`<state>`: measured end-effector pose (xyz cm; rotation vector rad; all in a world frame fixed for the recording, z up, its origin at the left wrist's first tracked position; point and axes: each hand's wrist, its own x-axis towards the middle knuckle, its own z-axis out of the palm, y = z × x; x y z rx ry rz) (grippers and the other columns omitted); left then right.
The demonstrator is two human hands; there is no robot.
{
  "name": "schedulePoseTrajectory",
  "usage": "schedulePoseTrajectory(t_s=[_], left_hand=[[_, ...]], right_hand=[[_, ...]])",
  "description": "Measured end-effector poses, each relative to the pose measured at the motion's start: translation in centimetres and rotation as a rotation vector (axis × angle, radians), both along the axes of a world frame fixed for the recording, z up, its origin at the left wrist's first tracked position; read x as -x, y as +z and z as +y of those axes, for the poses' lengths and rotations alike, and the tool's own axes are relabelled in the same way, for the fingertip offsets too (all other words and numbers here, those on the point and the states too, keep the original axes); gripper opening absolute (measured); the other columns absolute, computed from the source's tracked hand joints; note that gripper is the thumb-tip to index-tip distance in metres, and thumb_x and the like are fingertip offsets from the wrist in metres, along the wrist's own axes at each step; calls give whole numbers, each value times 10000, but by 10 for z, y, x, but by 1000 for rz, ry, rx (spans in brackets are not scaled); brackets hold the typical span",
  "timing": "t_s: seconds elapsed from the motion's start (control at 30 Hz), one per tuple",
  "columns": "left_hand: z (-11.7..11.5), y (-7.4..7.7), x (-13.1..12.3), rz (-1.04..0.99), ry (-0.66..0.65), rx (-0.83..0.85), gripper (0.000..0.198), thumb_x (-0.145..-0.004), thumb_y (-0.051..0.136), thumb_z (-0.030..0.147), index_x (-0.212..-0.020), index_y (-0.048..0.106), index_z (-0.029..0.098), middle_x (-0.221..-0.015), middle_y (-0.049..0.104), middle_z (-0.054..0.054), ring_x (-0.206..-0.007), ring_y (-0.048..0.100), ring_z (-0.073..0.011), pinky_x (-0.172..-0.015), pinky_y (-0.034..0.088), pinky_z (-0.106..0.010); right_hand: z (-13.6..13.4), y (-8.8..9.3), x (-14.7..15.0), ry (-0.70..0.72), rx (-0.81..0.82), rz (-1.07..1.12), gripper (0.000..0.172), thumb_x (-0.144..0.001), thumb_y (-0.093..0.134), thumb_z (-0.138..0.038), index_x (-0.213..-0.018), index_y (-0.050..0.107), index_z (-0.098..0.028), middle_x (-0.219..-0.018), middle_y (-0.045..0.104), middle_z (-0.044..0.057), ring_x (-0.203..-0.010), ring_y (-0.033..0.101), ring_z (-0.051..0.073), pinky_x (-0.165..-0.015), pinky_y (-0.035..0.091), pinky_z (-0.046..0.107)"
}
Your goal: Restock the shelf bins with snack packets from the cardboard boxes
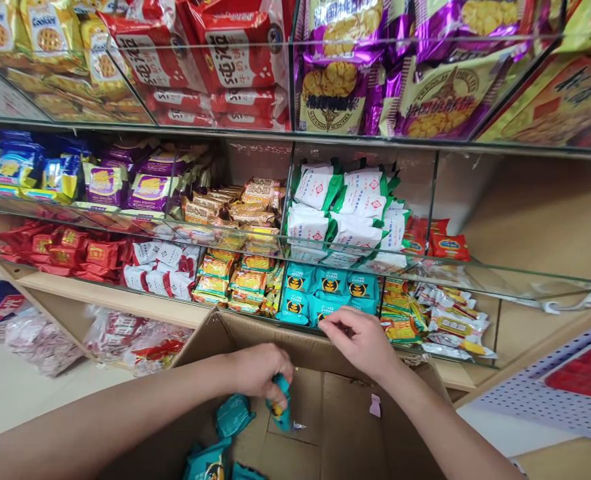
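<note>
My left hand [263, 370] reaches down into an open cardboard box [345, 427]. Its fingers are closed on a teal snack packet [280, 403], which hangs tilted above the box floor. More teal packets [234, 415] lie in the left part of the box. Over the box's far edge, my right hand [358, 337] has thumb and forefinger together at the front of the teal packets [330, 283] stacked on the lower shelf. Whether anything is between those fingertips cannot be made out.
Glass-fronted shelves hold white-and-green packets [358, 193], red packets [85, 250], orange-and-green packets [248, 280] and slim wrapped snacks [458, 320]. Glass strips [505, 283] edge the shelves. Plastic-bagged goods [130, 337] sit at lower left. A perforated white panel [530, 407] stands at right.
</note>
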<state>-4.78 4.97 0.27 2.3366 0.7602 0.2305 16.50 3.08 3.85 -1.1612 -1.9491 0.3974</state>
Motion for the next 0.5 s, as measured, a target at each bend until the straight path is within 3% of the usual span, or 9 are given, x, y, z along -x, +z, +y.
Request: schedulePoseTrajectory(t_s=[0.1,0.2,0.27,0.37,0.5], left_hand=[[7,31,-16,-186,236,257,317,-660,625,448,-644,521,149,-446,443,73,-397,431,-55,-384,306,-164],[14,41,-32,-460,475,281,345,-678,591,475,-662,437,167,-440,396,94,-357,376,-47,-359,268,-164],[19,39,-42,-583,517,200,346,-673,601,462,-645,435,159,-465,384,89,-390,345,-37,-378,252,-161],[25,33,-51,-677,549,142,365,-672,606,448,-577,428,144,-480,344,80,-442,297,-31,-405,233,-161],[23,30,-52,-765,534,269,335,-693,595,430,-641,421,149,-503,371,80,-461,330,-31,-427,263,-160]], right_hand=[[3,2,-9,36,178,253,311,-802,450,-456,-818,604,-186,-713,599,36,-636,541,136,-553,420,250],[6,1,-14,155,328,484,417,-776,459,-514,-1028,538,-191,-909,610,77,-781,577,159,-586,473,263],[8,0,-13,152,375,518,446,-731,548,-482,-1072,505,-198,-960,605,80,-848,579,163,-647,489,275],[10,-3,-9,75,417,465,362,-690,618,-417,-962,553,-187,-851,633,50,-778,595,147,-681,488,286],[13,-6,-6,6,370,434,254,-702,599,-408,-817,595,-182,-737,640,28,-668,583,136,-611,481,280]])
